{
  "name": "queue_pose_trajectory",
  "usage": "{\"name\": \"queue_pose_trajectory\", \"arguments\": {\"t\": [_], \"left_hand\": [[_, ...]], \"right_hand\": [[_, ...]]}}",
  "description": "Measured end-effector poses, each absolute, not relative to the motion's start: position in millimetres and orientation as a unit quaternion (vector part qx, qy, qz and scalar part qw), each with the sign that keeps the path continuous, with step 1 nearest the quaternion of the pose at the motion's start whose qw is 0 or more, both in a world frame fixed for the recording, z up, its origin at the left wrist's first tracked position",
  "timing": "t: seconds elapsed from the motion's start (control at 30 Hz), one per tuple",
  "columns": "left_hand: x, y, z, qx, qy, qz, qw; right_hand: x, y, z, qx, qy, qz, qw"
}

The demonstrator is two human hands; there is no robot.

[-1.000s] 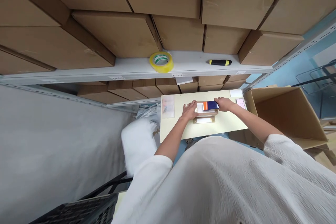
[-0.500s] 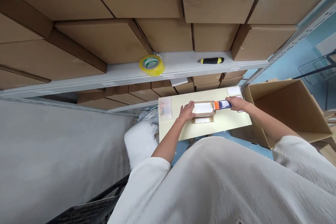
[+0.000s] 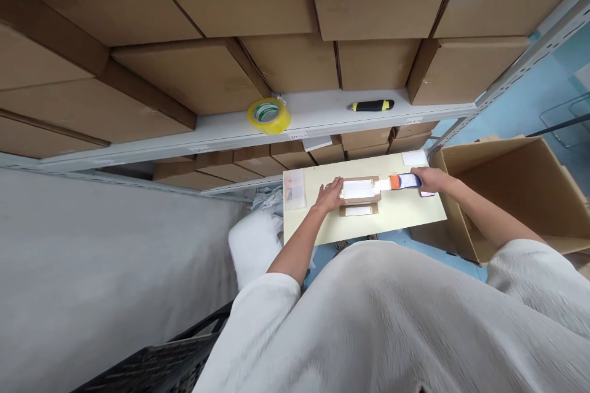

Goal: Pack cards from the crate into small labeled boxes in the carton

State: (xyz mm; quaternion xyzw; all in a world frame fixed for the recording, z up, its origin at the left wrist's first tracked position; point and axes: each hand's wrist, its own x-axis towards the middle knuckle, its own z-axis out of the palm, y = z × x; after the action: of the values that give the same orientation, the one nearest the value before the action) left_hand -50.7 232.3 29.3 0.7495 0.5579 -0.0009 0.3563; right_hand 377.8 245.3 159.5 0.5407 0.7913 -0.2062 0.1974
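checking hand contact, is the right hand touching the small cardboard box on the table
Apart. In the head view, the blue and orange tool lies between the right hand and the small cardboard box, leaving a gap.

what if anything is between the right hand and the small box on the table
The orange-and-blue tool in the right hand, then a pale strip reaching the small box. Nothing visible separates the left hand from that box.

Brown box (image 3: pixel 359 188) beside orange-and-blue item (image 3: pixel 405 181)

The small box is lying flat on the tabletop (image 3: pixel 318 230), showing a white top. Right of it, the long item is extending sideways, a white strip (image 3: pixel 382 185) bridging the two.
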Motion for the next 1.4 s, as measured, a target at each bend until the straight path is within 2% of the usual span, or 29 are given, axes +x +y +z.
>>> {"name": "queue_pose_trajectory", "arguments": {"t": [0.4, 0.83, 1.4], "left_hand": [[-43, 234, 50, 0.755, 0.556, -0.092, 0.336], [-42, 233, 42, 0.76, 0.557, -0.081, 0.324], [-41, 236, 33, 0.772, 0.545, -0.04, 0.325]], "right_hand": [[389, 235, 127, 0.541, 0.782, -0.222, 0.216], [390, 241, 82, 0.553, 0.771, -0.231, 0.214], [323, 272, 93, 0.547, 0.751, -0.206, 0.308]]}}
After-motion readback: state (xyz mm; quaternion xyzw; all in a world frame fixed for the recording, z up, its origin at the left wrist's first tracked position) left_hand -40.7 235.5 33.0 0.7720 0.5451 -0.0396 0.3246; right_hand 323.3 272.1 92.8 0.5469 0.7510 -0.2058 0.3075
